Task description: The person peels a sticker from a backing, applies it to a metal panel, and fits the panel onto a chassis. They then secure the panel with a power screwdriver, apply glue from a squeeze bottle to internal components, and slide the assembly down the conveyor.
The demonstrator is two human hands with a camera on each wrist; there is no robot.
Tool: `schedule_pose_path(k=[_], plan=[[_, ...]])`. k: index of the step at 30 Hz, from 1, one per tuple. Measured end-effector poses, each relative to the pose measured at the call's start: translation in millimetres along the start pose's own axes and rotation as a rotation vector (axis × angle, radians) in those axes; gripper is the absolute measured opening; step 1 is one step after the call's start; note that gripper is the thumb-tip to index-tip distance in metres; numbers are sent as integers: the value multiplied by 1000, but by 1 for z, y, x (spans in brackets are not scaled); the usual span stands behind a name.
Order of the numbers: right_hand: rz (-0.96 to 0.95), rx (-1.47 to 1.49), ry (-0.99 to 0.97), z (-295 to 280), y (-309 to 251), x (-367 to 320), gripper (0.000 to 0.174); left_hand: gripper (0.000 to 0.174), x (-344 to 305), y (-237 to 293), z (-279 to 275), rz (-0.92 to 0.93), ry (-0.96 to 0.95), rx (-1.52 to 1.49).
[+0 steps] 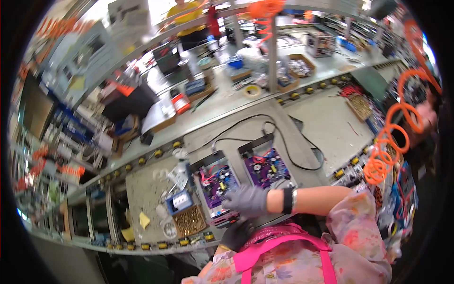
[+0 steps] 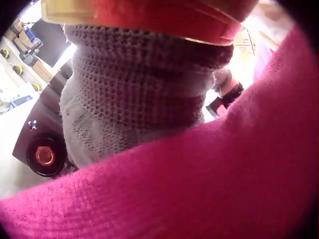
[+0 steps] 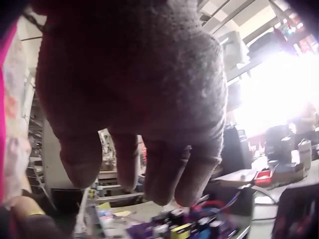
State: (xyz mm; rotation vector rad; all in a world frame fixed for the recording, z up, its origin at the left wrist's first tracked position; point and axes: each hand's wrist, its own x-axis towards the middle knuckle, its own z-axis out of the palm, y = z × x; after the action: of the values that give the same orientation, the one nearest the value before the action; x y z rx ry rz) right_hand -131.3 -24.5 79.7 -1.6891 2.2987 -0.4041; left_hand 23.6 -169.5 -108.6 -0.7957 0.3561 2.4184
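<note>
My right hand (image 1: 246, 201), in a grey knit glove, is above the near end of an open metal case (image 1: 213, 182) holding a purple circuit board. Its fingers (image 3: 162, 172) point loosely downward with nothing between them in the right wrist view. Below them are the board's parts (image 3: 182, 230). My left hand (image 1: 238, 235), also gloved, is low by that case's near end, close to the pink apron (image 1: 283, 232). In the left wrist view, this glove (image 2: 134, 94) overlaps a dark panel with a round black foot (image 2: 46, 156); the apron hides its fingers. A second case (image 1: 266, 165) lies to the right.
Black cables (image 1: 279, 137) run from both cases across the bench. Left of them are a box of brass screws (image 1: 190, 220) and a blue bin (image 1: 180, 201). Rollers (image 1: 158, 153) line the bench edge. A coiled orange hose (image 1: 395, 123) hangs at right; another person (image 1: 185, 19) stands beyond.
</note>
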Motion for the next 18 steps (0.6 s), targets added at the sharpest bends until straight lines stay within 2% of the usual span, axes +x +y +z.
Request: schedule_pose_path(k=[1,2,3,5,6,7,9,10,11,12,13,14,15,17,18], plan=[[33,-24,-74,-17,9,6,42,25,-1,-2,-1,7,34,-5],[29,-78,-40,-21,30,17,33,26,-1,-3,0,7,67,-6],[42,-65,29,-33,46,26,33,25,-3,-3,2,-26,84,-19],[142,-127,159,-34,88,56,23,21,4,-20,-8,-50,55,-84],[74,-223,302,-26,110,67,23,19,13,-24,-13,-26,31,-119],[65,-139,295,-21,124,80,30,17,21,-24,-17,26,4,-160],[98,-152,216,-8,138,105,44,14,25,-18,-18,105,-52,-258],[-56,-280,277,8,155,119,48,12,25,-18,-15,116,-85,-302],[3,-238,160,16,159,128,48,12,25,-16,-17,330,-73,117],[118,-252,-11,21,161,137,37,13,24,-19,-21,513,-16,540],[196,-364,-194,20,164,148,31,14,24,-16,-22,582,65,659],[128,-339,-114,19,171,148,29,15,25,-11,-24,644,156,777],[88,-418,-77,18,179,149,28,17,23,-1,-24,610,222,583],[173,-391,-2,10,198,142,31,20,22,35,-20,515,326,203],[404,-154,48,2,215,132,31,19,33,77,-15,691,303,264]])
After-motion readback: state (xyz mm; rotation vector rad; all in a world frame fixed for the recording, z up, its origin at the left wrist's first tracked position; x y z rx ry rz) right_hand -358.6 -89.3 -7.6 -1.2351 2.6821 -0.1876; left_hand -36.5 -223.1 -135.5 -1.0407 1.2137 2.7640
